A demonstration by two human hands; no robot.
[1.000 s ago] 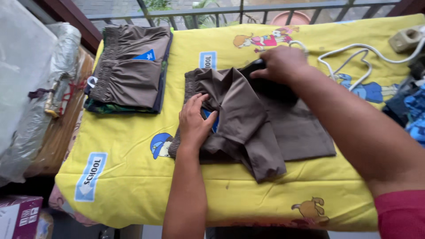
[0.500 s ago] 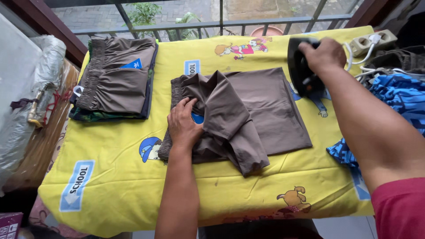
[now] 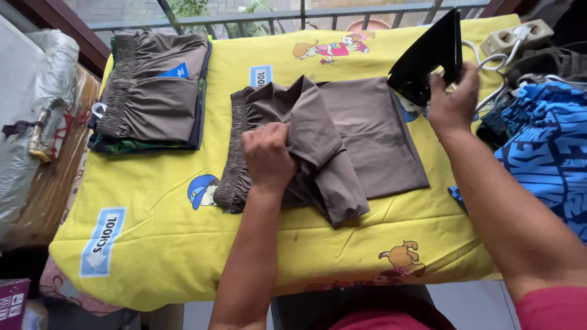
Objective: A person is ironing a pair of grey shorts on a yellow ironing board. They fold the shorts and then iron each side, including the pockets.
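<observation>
left hand (image 3: 266,156) grips brown shorts (image 3: 342,140) mid-board; right hand (image 3: 454,104) holds a black iron (image 3: 431,55), seemingly tipped upright, near the board's (image 3: 153,244) far right corner.

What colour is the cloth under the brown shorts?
Yellow, with cartoon pictures, seen in the head view: the cloth under the brown shorts.

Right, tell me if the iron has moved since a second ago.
Yes. The black iron has gone from on the brown shorts to the far right edge of the yellow cloth, tipped up in the right hand beside the power strip.
</observation>
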